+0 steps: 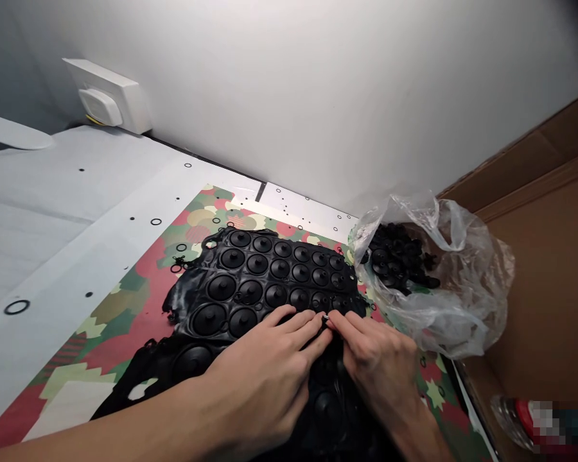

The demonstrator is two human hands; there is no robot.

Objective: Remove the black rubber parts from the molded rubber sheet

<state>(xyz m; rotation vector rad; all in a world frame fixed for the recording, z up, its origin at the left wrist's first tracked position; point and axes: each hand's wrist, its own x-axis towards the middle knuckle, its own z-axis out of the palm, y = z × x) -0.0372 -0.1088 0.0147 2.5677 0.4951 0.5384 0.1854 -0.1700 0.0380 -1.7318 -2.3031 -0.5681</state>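
Observation:
A black rubber sheet with rows of round moulded parts, each with a small nub in its middle, lies in front of me. My left hand rests across the sheet, its fingertips and thumb closed on the rubber. Close against it, my right hand is pinched, fingertips meeting those of the left. A tiny silvery glint shows between the two hands; what it belongs to is hidden by the fingers. The sheet's near part is darker and partly covered by my hands and forearms.
A clear plastic bag at the right holds a heap of loose black rubber parts. Several thin black rings lie scattered. Under the sheet is a patterned mat. Cardboard and a red-banded clear container stand right; behind rises a wall.

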